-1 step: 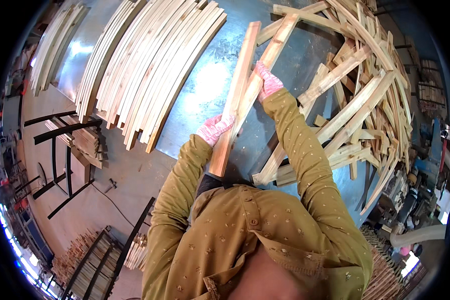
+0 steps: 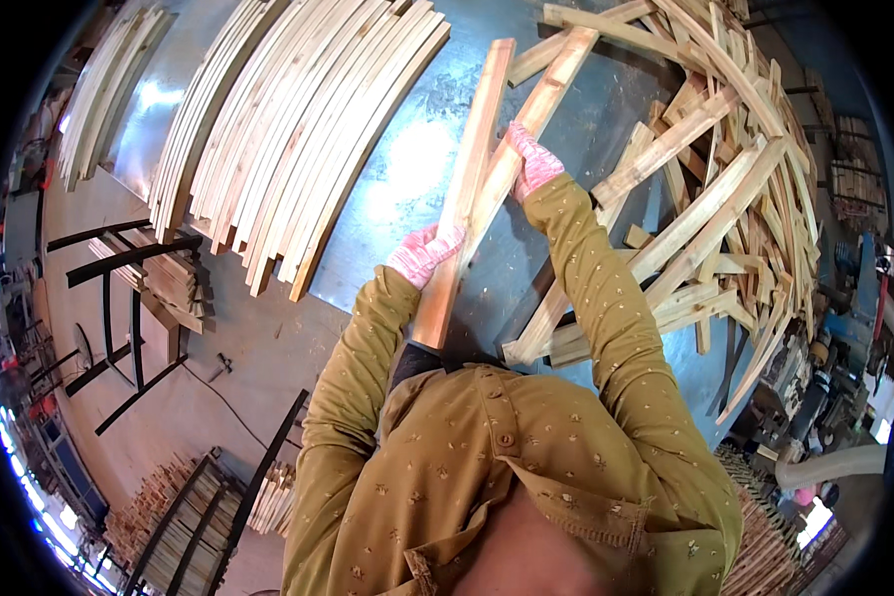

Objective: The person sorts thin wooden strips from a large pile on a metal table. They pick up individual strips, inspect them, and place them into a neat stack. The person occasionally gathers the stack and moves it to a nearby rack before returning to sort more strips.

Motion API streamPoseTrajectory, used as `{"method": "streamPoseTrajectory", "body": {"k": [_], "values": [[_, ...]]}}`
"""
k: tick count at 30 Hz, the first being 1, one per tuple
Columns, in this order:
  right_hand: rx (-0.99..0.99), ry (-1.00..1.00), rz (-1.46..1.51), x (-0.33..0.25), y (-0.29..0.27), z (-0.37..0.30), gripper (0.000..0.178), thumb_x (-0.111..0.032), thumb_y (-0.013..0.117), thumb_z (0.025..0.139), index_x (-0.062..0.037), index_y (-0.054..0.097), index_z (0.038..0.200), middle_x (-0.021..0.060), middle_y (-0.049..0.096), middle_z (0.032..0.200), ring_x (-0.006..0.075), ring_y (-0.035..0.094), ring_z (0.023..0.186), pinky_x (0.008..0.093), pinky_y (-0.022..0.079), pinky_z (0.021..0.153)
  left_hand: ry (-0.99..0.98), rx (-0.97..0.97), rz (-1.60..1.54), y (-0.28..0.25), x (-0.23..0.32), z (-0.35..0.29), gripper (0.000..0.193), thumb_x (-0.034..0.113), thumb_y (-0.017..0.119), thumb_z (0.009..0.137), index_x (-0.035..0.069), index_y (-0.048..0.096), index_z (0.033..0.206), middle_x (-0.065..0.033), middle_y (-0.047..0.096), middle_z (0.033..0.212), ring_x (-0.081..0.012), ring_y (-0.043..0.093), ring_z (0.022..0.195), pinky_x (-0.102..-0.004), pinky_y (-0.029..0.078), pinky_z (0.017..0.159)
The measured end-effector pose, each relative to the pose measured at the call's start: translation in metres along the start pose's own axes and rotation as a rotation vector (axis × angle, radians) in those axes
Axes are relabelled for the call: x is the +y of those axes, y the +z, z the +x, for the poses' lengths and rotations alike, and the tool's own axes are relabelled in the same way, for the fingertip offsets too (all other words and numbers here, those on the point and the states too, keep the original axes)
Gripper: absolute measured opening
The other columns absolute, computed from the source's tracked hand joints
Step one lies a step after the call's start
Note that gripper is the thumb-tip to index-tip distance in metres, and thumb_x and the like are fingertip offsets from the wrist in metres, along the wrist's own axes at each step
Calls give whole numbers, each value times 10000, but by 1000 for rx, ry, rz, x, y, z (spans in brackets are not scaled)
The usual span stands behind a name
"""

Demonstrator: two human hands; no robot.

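Both my hands wear pink-and-white knit gloves. My left hand (image 2: pixel 425 256) is closed round the lower part of a wooden strip (image 2: pixel 472 149), which slants across the metal table with its near end close to my body. A second wooden strip (image 2: pixel 549 87) crosses beside and partly behind the first, so they form a narrow V opening away from me. My right hand (image 2: pixel 535 163) grips this second strip near its middle, fingers largely turned out of sight. The lower end of the second strip is hidden behind the first.
A heap of jumbled wooden strips (image 2: pixel 730 199) covers the table's right side. Strips in side-by-side rows (image 2: pixel 308 129) lie at the left. The blue-grey metal table (image 2: pixel 397 189) shines between them. Left of it on the floor stand a black metal frame (image 2: pixel 134 298) and stacked wood (image 2: pixel 184 536).
My left hand and the strip in it have shifted very slightly left. The right hand stays almost in place.
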State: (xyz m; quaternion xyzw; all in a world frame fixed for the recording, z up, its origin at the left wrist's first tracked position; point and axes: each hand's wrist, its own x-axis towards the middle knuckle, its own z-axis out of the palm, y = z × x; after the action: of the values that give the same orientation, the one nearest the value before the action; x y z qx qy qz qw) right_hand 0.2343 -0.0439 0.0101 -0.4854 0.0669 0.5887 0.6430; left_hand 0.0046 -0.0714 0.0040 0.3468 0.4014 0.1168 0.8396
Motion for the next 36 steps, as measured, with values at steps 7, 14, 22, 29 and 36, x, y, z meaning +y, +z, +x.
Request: {"method": "streamPoseTrajectory", "body": {"k": [7,14,22,29,36], "values": [[35,-75,-243,10,-40,4,408,-317,712,859,0,509,1015,166,637,736,271,622,571,401,545,520,133,411,370,-3,23,-18,537,303,688,889,-81,563,1243,-104,660,1087,-156,591,983,-289,460,880],[20,-228,-569,89,2,6,460,-400,656,901,-102,434,1172,86,578,669,194,552,496,365,483,438,104,763,1458,-43,24,-23,507,336,599,891,60,477,1299,-184,598,1158,-418,602,983,-478,497,840],[125,42,-1503,106,126,3,1025,-675,425,874,32,26,1499,314,531,1279,403,519,1214,423,400,1028,400,635,1377,-112,98,-61,493,324,644,895,47,550,1292,-200,641,1166,-405,626,1029,-440,470,964],[163,-18,-1611,118,130,11,1063,-682,488,848,38,60,1501,260,580,1249,376,561,1167,408,411,996,234,832,1451,-281,242,31,720,501,517,919,50,303,1438,-197,511,1317,-378,502,1195,-526,427,966],[268,-248,-1475,123,94,10,788,-521,507,929,-25,256,1489,221,605,1227,385,562,1157,407,440,957,233,656,1435,-258,223,23,829,531,568,872,33,222,1437,-238,526,1249,-395,522,1147,-535,445,920]]}}
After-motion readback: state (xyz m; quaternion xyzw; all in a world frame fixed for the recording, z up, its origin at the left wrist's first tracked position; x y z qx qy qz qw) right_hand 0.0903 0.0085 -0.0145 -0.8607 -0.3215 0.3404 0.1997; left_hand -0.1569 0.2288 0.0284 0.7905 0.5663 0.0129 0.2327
